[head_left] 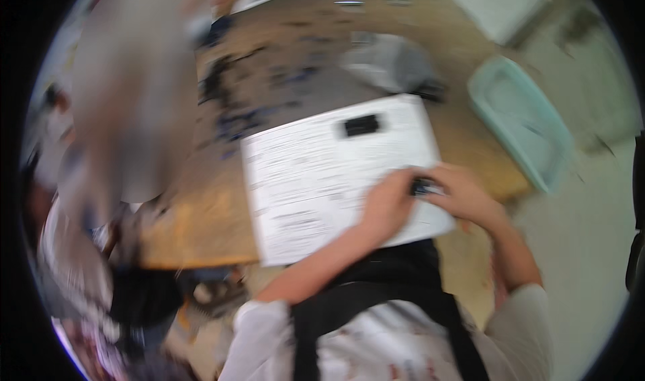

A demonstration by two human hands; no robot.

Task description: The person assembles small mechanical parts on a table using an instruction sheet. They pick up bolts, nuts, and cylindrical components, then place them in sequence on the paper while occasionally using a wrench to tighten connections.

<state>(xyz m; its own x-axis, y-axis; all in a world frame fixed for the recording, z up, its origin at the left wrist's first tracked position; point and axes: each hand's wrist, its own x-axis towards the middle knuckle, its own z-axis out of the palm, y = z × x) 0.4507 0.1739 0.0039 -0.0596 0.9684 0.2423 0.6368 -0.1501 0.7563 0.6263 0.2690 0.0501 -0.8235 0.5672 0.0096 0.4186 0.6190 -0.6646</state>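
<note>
Over the right part of a large white printed sheet [302, 186], my two hands come together around a small dark object [422, 187]. Its kind is blurred, though a pale patch shows on one side. My left hand [391, 198] is closed on the object from the left. From the right, my right hand [465, 191] closes on it too, thumb and fingers curled toward it. Farther up the sheet lies a black rectangular piece [361, 125], apart from both hands.
The sheet rests on a brown wooden table [201, 226]. Beyond it sits a grey-white bundle [393, 62]; dark blue scraps [242, 122] are scattered left. A pale green tray [485, 105] stands at the right edge. A blurred person [127, 112] is at left.
</note>
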